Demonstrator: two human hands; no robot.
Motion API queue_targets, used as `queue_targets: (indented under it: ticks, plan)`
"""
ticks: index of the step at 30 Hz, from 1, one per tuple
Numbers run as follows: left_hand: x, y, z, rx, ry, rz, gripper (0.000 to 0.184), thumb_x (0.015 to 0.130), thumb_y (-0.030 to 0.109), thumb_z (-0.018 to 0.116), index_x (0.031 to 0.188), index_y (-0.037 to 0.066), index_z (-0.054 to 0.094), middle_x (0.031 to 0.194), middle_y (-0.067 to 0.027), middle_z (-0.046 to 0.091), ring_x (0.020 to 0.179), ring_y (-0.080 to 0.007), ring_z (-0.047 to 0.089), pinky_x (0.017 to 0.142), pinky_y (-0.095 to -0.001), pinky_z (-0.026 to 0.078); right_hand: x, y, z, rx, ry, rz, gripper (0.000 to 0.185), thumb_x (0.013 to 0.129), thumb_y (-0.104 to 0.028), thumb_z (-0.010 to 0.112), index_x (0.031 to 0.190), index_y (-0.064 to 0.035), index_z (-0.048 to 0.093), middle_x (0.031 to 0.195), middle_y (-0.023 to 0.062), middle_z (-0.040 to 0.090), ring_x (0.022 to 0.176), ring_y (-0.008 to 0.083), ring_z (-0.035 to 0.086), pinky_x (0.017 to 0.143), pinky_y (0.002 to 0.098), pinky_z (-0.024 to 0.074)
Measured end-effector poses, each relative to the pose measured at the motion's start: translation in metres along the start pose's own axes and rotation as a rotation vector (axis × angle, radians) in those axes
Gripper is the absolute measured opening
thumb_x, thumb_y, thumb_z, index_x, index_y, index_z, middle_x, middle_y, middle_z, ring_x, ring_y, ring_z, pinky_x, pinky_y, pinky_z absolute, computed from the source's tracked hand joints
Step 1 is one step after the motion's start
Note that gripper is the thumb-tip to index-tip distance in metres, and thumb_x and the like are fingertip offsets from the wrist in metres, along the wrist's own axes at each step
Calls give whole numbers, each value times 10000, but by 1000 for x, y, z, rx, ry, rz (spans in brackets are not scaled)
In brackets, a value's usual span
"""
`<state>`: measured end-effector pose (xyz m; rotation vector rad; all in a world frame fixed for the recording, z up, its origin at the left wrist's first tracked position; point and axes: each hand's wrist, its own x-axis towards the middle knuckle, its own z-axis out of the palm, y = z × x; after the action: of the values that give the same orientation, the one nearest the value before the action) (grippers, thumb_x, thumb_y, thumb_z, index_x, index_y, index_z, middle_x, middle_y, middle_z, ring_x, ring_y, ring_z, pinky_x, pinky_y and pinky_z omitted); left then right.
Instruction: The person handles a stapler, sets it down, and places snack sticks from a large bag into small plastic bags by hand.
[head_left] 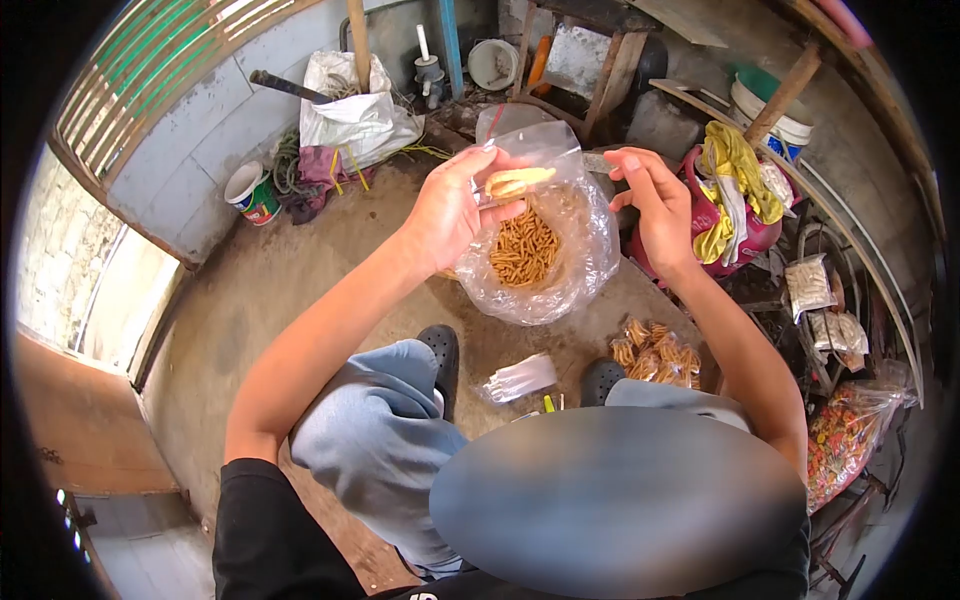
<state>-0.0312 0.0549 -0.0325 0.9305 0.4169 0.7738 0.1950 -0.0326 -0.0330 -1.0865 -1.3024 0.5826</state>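
Note:
My left hand (460, 205) is raised over a large clear plastic bag (585, 265) of brown stick-shaped snacks (525, 248). Its fingers are closed round a small clear packet (515, 183) with something pale yellow and brown in it; the exact contents are hard to make out. To the right, above the big bag's rim, my right hand (655, 205) has its fingers bent and apart, with nothing visible between them. On the floor by my feet lie a stack of clear plastic bags (520, 379) and several filled snack packets (655, 355).
At the left wall stand a small bucket (250, 195) and a white sack (355, 125). On the right are a red container (735, 240) draped with yellow cloth (740, 175), hanging packets (808, 285) and a bag of colourful pieces (850, 445). A wooden frame (620, 75) stands behind.

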Motion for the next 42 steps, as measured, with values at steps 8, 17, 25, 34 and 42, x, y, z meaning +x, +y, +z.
queue_targets:
  ticks: [8,17,25,34,42]
  plan:
    - [17,-12,-25,-12,199,-66,224,955,292,487,1016,86,550,1072,-98,643,928,-196,650,771,-331,523,4,219,11,-661,-559,303,266,847,-215,610,1050,-49,656,920,103,685,787,208,640,725,328,502]
    - [28,-17,-27,16,294,-58,230,952,272,503,1028,67,576,989,-75,642,822,-167,627,704,-298,471,-33,338,76,-901,-494,512,288,815,-183,561,1078,-120,659,1006,194,652,984,350,612,865,424,485]
    - [38,-17,-24,21,297,-67,196,944,258,533,1009,79,580,992,-79,663,808,-156,633,678,-292,481,-38,358,99,-867,-597,433,340,850,-220,587,1175,-120,591,1325,161,473,1150,358,509,958,437,428]
    - [37,-22,-21,80,278,-65,189,947,278,540,1008,105,582,1007,-71,673,831,-147,642,681,-272,488,-39,357,88,-819,-636,538,280,848,-218,584,1082,-66,610,1126,186,592,1023,348,579,867,427,462]
    - [29,-19,-22,95,229,-67,192,945,280,541,1003,107,601,1012,-53,673,888,-141,635,690,-294,491,-2,330,37,-287,-453,740,180,814,-184,655,827,-4,656,730,77,660,709,133,623,602,280,502]
